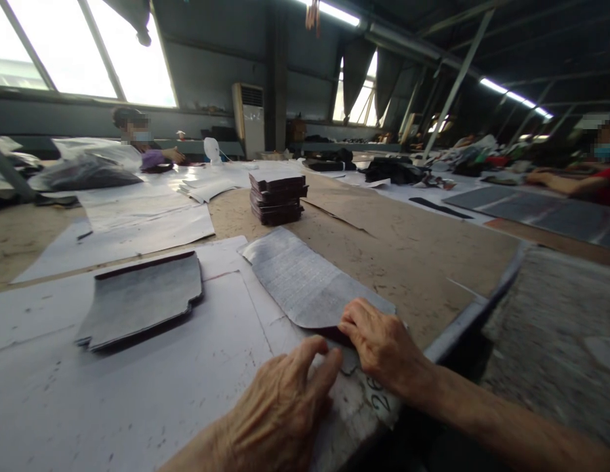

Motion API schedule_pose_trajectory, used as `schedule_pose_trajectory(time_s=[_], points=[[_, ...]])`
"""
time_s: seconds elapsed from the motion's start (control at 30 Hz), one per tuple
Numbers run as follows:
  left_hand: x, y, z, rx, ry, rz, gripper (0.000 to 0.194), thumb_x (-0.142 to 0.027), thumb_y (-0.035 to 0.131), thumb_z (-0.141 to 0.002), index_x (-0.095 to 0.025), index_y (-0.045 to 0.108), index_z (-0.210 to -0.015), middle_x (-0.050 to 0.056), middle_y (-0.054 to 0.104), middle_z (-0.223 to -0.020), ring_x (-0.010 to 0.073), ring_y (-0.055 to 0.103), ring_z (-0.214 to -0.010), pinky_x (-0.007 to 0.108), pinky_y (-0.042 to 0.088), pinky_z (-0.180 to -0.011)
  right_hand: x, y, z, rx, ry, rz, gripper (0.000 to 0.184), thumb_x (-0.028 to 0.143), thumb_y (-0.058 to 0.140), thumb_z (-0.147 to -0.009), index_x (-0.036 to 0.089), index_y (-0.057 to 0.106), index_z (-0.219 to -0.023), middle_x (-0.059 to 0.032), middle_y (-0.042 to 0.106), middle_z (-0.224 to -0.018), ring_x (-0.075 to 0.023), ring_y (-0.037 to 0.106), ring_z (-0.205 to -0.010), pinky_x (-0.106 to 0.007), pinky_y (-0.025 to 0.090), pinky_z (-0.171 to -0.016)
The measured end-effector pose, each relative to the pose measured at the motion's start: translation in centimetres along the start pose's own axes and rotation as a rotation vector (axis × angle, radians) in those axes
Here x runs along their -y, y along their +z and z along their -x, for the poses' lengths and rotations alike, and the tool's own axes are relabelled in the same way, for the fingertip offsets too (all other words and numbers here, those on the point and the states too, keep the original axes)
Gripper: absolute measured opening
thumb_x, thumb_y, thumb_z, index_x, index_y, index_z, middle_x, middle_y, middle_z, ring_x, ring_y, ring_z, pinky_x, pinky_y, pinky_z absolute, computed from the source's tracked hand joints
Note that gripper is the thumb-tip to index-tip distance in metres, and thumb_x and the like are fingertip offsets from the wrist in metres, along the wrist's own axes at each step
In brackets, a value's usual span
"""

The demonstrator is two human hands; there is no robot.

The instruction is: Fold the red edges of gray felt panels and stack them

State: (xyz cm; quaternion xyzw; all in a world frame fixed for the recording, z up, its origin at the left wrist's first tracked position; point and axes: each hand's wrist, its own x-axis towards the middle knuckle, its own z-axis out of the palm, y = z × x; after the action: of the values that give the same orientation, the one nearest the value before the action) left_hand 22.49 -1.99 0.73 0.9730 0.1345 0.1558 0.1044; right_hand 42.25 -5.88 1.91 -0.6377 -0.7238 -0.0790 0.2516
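My right hand (381,344) has its fingers closed on the near edge of a grey leather-like piece (309,275), whose dark underside shows where the edge lifts. This piece lies slantwise across white paper and the brown table covering. Close to the same edge, my left hand (285,400) is held low with its fingers bent and apart; nothing shows in it. To the left, another grey piece (142,298) with dark edges and a notched corner lies curled on the white paper (206,373). Beyond both stands a stack of dark folded pieces (277,198).
The table edge (475,308) runs along my right. A rough grey surface (555,341) lies past it. Farther back are plastic-wrapped bundles (86,170), a small white fan (212,151) and dark cloth piles (393,170). Co-workers sit at far left (138,141) and far right (600,167).
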Motion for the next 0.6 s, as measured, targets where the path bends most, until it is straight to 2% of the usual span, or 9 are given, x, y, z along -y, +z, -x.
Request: schedule_pose_trajectory(time_s=[0.1,0.23,0.33,0.4,0.5,0.6], points=[[0.0,0.0,-0.1,0.006,0.004,-0.010,0.053,-0.020,0.036,-0.085,-0.016,0.017,-0.134,0.017,0.038,-0.132,0.0254,0.054,-0.102,0.039,0.052,-0.076,-0.5,-0.2,-0.1,-0.020,0.057,0.006,0.019,0.015,0.037,-0.085,0.018,0.047,-0.069,-0.0043,0.056,-0.070,-0.0146,0.055,-0.064,-0.025,0.041,-0.059],[0.4,0.1,-0.3,-0.013,-0.121,-0.044,0.045,-0.026,0.037,-0.086,-0.012,0.031,-0.128,0.017,0.043,-0.130,0.0275,0.053,-0.105,0.040,0.053,-0.076,-0.9,-0.3,-0.5,-0.030,0.094,0.031,0.020,0.017,0.038,-0.085,0.019,0.047,-0.066,-0.0035,0.057,-0.066,-0.0143,0.056,-0.061,-0.024,0.042,-0.057],[0.9,0.1,-0.5,-0.066,-0.266,-0.089,0.040,-0.024,0.034,-0.087,-0.015,0.035,-0.126,0.014,0.041,-0.134,0.0258,0.053,-0.105,0.041,0.052,-0.078,-0.6,-0.3,-0.8,0.001,0.099,0.061,0.019,0.018,0.038,-0.086,0.018,0.050,-0.071,-0.0027,0.059,-0.068,-0.0139,0.058,-0.063,-0.024,0.042,-0.059],[1.0,0.1,-0.5,-0.065,-0.306,-0.088,0.036,-0.023,0.034,-0.086,-0.017,0.040,-0.121,0.011,0.046,-0.129,0.0248,0.054,-0.101,0.042,0.051,-0.079,-0.9,-0.5,-1.3,0.023,0.136,0.097,0.017,0.020,0.040,-0.086,0.017,0.052,-0.075,-0.0020,0.060,-0.069,-0.0140,0.059,-0.064,-0.024,0.043,-0.060],[1.0,-0.2,-0.6,-0.040,-0.307,-0.049,0.031,-0.024,0.036,-0.086,-0.020,0.044,-0.115,0.008,0.051,-0.121,0.0238,0.054,-0.097,0.044,0.050,-0.080,-3.1,-1.4,-2.7,0.011,0.284,0.187,0.016,0.022,0.046,-0.086,0.015,0.055,-0.076,-0.0021,0.061,-0.069,-0.0145,0.059,-0.066,-0.025,0.044,-0.063],[0.9,-0.3,-0.5,-0.040,-0.318,-0.045,0.032,-0.023,0.036,-0.086,-0.021,0.042,-0.117,0.008,0.048,-0.124,0.0245,0.053,-0.098,0.045,0.049,-0.079,-7.2,-3.5,-4.4,-0.037,0.492,0.293,0.017,0.027,0.050,-0.087,0.013,0.057,-0.082,-0.0019,0.060,-0.076,-0.0133,0.058,-0.070,-0.029,0.047,-0.067]])
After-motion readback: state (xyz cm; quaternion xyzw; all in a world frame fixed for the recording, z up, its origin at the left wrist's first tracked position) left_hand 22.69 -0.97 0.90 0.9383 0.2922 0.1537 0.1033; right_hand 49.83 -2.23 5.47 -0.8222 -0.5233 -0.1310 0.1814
